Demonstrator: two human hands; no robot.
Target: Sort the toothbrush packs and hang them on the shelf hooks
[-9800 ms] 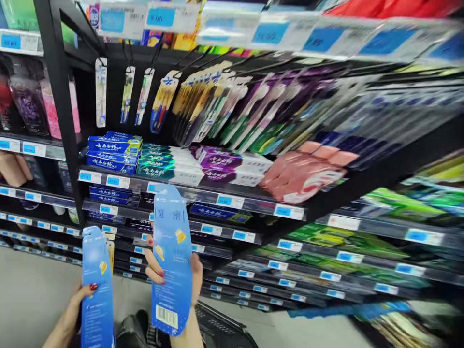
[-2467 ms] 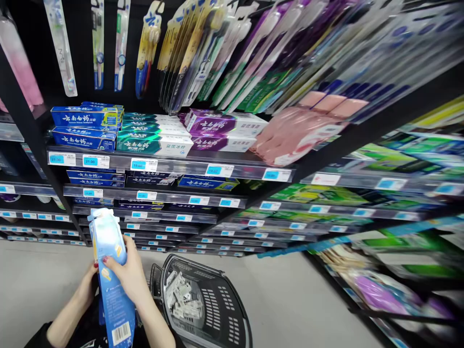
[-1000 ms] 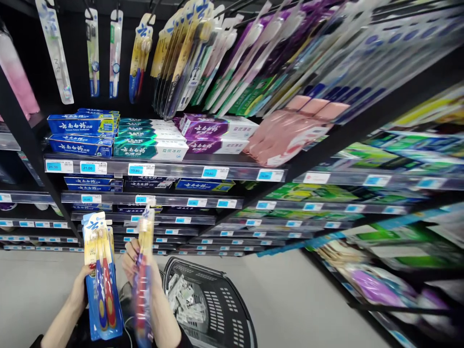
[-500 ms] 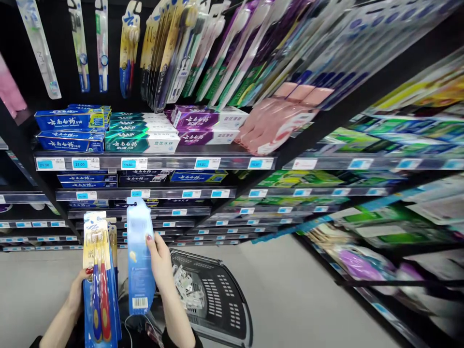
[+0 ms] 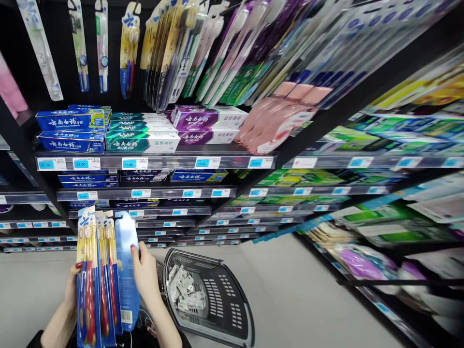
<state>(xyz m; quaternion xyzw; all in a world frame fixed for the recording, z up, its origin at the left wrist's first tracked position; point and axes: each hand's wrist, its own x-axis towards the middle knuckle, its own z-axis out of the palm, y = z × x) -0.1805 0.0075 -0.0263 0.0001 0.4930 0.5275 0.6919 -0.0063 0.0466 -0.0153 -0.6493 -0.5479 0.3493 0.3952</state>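
Observation:
Low in the head view, my left hand (image 5: 72,285) is closed on several packs of toothbrushes (image 5: 89,285), fanned with yellow and blue card and red and blue handles facing me. My right hand (image 5: 145,270) grips another toothbrush pack (image 5: 126,280) by its right edge, its thumb on the light blue printed back with a barcode. This pack's left edge meets or overlaps the fanned ones; whether they touch is not plain. The fingers behind the packs are hidden. A similar toothbrush pack (image 5: 129,53) hangs on a hook above.
A dark shopping basket (image 5: 232,290) with small white pieces stands to the right of my hands. Ahead, toothpaste boxes (image 5: 141,142) are stacked on a shelf (image 5: 174,161) with price tags. Hanging toothbrushes (image 5: 232,58) and pink gloves (image 5: 275,121) stick out above. Another shelf (image 5: 384,309) runs along the right.
My right hand has moved left and slightly down with its pack, bringing it against or near the others. The packs in my left hand have spread apart, showing more red handles.

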